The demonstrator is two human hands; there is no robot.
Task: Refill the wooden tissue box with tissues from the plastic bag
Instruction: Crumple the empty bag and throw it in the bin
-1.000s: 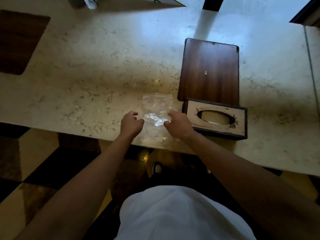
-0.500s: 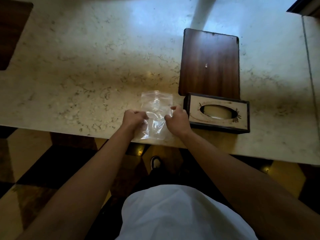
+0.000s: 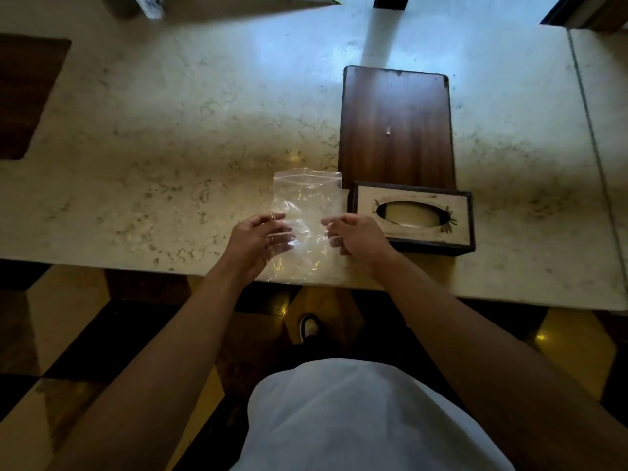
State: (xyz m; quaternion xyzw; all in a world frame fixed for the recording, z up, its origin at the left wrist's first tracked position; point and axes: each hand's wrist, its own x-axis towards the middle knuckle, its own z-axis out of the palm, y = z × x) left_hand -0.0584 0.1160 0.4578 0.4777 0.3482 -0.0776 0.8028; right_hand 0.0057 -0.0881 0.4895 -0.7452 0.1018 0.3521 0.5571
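A clear zip plastic bag (image 3: 307, 202) lies flat on the marble counter (image 3: 170, 147) near its front edge, and it looks empty. My left hand (image 3: 253, 241) is at the bag's left edge with its fingers spread; some fingertips show through the plastic. My right hand (image 3: 358, 237) hovers at the bag's right edge, fingers apart and slightly curled. The wooden tissue box (image 3: 413, 217) stands just right of my right hand, with pale tissue showing in its oval slot.
A dark wooden board (image 3: 396, 127) lies flat behind the tissue box, touching it. A dark inlay (image 3: 23, 93) marks the counter's far left. A seam (image 3: 591, 147) runs down the counter at the right. Below the counter edge are a checkered floor and my shoe (image 3: 310, 328).
Both hands were closed on the bag, bunching it. They have now opened and drawn slightly apart, and the bag lies spread flatter on the counter.
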